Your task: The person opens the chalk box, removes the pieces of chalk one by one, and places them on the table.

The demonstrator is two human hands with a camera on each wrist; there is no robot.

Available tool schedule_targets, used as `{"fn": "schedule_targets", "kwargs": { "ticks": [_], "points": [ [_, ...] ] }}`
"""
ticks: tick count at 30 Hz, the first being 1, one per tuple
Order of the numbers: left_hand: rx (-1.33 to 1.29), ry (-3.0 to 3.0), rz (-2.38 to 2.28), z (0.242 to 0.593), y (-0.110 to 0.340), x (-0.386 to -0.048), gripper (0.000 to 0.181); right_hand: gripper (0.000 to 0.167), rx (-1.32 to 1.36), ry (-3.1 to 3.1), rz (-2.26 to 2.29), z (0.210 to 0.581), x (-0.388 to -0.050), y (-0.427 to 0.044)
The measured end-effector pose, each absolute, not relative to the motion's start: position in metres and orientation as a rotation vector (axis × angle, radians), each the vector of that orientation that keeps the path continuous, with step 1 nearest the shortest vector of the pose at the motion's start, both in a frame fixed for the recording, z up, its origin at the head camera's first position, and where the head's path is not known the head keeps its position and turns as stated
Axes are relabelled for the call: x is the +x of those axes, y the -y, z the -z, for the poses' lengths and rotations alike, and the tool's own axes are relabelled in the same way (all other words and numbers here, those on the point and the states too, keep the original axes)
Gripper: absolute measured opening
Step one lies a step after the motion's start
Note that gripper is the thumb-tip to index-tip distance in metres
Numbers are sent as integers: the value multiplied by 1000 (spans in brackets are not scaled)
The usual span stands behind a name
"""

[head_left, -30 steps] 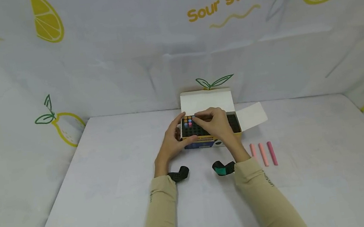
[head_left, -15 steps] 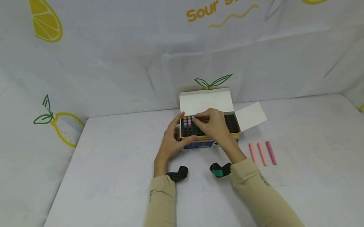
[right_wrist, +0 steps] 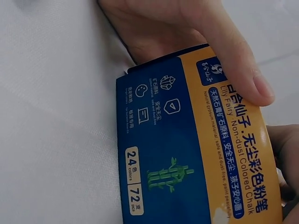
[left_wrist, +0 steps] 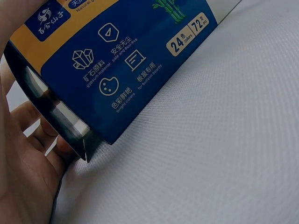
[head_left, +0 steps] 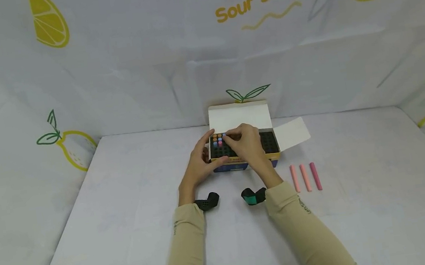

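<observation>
In the head view an open chalk box (head_left: pixel 232 161) stands near the back of the table, its black holed insert (head_left: pixel 223 151) facing up. My left hand (head_left: pixel 197 166) grips the box's left end, thumb along the front top edge and fingers round the far side. Several coloured chalk sticks (head_left: pixel 219 139), orange, blue and pink, stand in the insert's back left corner. At that group's right end my right hand (head_left: pixel 248 145) pinches a blue chalk stick (head_left: pixel 224 135); how deep it sits cannot be seen. The left wrist view shows the box's blue front (left_wrist: pixel 117 70).
Three pink chalk sticks (head_left: pixel 305 177) lie side by side on the white table (head_left: pixel 366 201), right of my right forearm. The box's white lid (head_left: pixel 239 117) stands up at the back, and a side flap (head_left: pixel 292 133) sticks out to the right.
My right wrist has shifted slightly left while its fingertips stay at the blue chalk stick. The left hand keeps its hold on the box. The head view has drifted a little.
</observation>
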State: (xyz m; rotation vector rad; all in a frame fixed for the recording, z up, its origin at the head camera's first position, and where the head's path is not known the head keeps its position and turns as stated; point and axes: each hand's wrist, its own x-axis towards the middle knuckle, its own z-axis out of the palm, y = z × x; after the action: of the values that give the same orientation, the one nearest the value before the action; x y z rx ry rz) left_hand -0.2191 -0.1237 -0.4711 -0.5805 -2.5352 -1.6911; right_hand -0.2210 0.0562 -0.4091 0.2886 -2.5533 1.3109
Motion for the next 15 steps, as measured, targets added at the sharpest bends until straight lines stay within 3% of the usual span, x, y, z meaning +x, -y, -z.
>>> {"fn": "schedule_targets", "kwargs": {
  "ticks": [8, 15],
  "points": [
    [-583, 2530, 1669, 474, 124, -222, 106, 19, 294, 2369, -1396, 403, -222, -54],
    [-572, 2538, 1671, 474, 123, -222, 107, 27, 250, 2381, -1456, 404, -225, -53]
  ]
}}
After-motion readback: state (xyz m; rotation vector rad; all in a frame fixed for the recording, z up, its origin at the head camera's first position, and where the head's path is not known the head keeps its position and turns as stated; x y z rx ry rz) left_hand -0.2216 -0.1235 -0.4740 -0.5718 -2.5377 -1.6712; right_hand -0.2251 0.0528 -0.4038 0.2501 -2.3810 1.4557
